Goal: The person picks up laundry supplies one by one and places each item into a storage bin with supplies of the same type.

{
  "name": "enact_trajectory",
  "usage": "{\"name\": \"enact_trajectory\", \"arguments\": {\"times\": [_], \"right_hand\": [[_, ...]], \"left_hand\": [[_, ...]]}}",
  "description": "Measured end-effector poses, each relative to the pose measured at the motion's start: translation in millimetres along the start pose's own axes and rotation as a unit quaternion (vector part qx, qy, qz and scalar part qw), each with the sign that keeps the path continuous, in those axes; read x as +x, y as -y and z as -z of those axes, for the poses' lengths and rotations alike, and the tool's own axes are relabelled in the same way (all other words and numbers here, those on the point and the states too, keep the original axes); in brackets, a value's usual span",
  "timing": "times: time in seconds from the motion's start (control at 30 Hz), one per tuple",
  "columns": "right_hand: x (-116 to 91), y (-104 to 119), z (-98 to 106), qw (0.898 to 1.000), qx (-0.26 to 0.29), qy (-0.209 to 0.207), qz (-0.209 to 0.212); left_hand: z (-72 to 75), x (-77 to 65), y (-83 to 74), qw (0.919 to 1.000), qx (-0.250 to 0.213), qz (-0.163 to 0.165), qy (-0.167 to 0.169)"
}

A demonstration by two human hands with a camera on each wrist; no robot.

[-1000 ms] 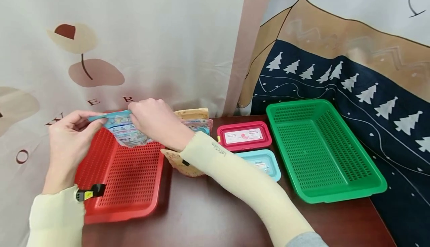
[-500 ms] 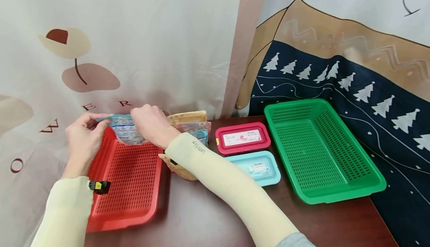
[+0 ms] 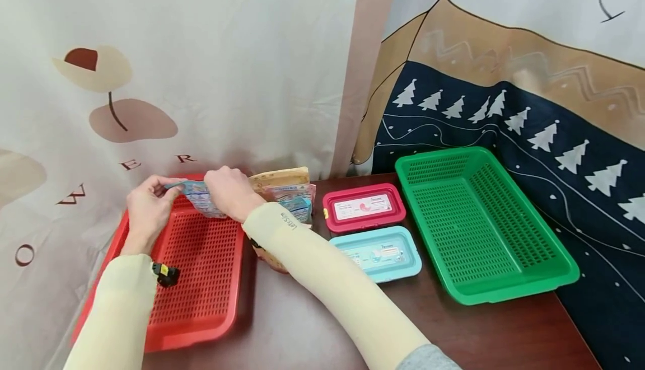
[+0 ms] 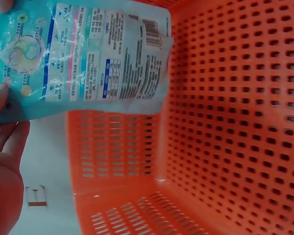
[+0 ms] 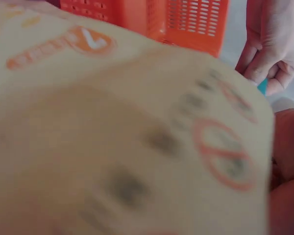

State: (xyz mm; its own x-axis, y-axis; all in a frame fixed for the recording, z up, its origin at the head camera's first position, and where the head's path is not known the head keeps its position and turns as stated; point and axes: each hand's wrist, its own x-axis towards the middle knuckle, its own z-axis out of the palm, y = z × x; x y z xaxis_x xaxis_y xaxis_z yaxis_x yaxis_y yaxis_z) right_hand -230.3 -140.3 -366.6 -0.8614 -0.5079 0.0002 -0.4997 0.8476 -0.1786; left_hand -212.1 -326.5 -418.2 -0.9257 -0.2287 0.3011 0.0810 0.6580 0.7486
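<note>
A teal, glossy pouch [image 3: 201, 197] hangs over the far end of the red basket [image 3: 235, 291]. My left hand [image 3: 148, 210] pinches its left top corner between thumb and fingers. At the other top corner my right hand [image 3: 232, 193] grips the pouch, its fingertips hidden behind the back of the hand. The left wrist view shows the pouch's printed back [image 4: 88, 63] with small text and a barcode, and the left thumb pressed on it. In the right wrist view a blurred tan packet [image 5: 112, 122] covers most of the frame.
Right of the red basket stand a tan packet [image 3: 282, 176] and a pink-and-blue packet [image 3: 299, 205], partly behind my right forearm. Farther right lie a dark pink box [image 3: 337, 221] and a light blue box [image 3: 378, 252], then a green basket [image 3: 463, 224]. A curtain hangs behind.
My left hand has moved right, closer to my right hand, and both have sunk slightly with the pouch. The pouch looks narrower between them. The head view has shifted slightly.
</note>
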Motion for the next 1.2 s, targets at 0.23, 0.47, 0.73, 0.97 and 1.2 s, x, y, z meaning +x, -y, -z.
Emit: {"name": "enact_trajectory", "arguments": {"times": [0.23,0.47,0.73,0.97,1.2], "right_hand": [[-2.5,0.9,-15.5,0.999,-0.038,-0.025,0.022],[-10.4,2.3,-13.4,0.999,-0.029,-0.022,0.012],[-25.2,4.8,13.1,1.000,-0.016,-0.014,0.019],[-54.5,-5.2,42.5,1.000,0.007,-0.002,0.007],[-87.9,-28.6,69.1,0.995,0.099,-0.004,-0.024]], "left_hand": [[-10.3,-2.3,6.2,0.9967,0.081,0.001,0.009],[-6.7,-3.6,1.4,0.9932,0.109,-0.025,0.033],[9.2,-9.2,0.3,0.9859,0.118,-0.062,0.101],[17.5,-12.7,-6.3,0.9806,0.104,-0.104,0.130],[22.7,-13.5,-31.7,0.9781,0.097,-0.136,0.124]]}}
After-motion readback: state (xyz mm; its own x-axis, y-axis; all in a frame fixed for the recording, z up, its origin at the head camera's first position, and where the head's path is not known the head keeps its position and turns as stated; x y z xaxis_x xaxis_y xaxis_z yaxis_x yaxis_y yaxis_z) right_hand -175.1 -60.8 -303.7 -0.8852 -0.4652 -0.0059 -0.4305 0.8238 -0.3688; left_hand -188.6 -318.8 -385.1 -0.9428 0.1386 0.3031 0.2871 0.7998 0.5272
